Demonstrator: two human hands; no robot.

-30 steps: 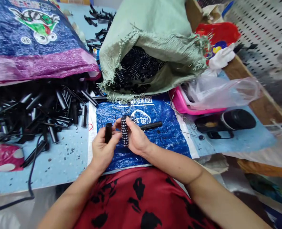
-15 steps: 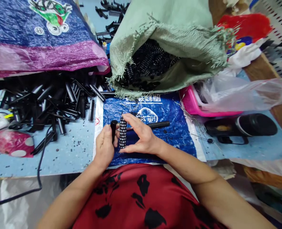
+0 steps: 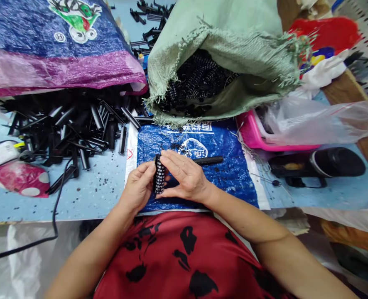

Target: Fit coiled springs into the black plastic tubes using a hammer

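Note:
My left hand (image 3: 137, 189) is closed on a long black plastic piece (image 3: 155, 176), thumb along its near side. Pressed up against that piece is an upright row of black number wheels (image 3: 160, 178) with white digits. My right hand (image 3: 187, 176) grips the row at its two ends, fingertips at the top and thumb at the bottom. A dark textured rod (image 3: 212, 160) extends to the right from behind my right hand, over a blue printed sack (image 3: 234, 182). My palm hides its near end.
A pile of black plastic parts (image 3: 87, 128) lies left, below a blue and purple bag (image 3: 62, 70). A green woven sack (image 3: 249, 89) gapes open behind my hands, dark numbered parts inside. Rightward are a pink basket (image 3: 249, 135), a dark bottle (image 3: 333, 162) and thin wires (image 3: 265, 178).
My left hand has brought the black plastic piece right up against the number wheels, closing the gap between them. The whole view has shifted slightly.

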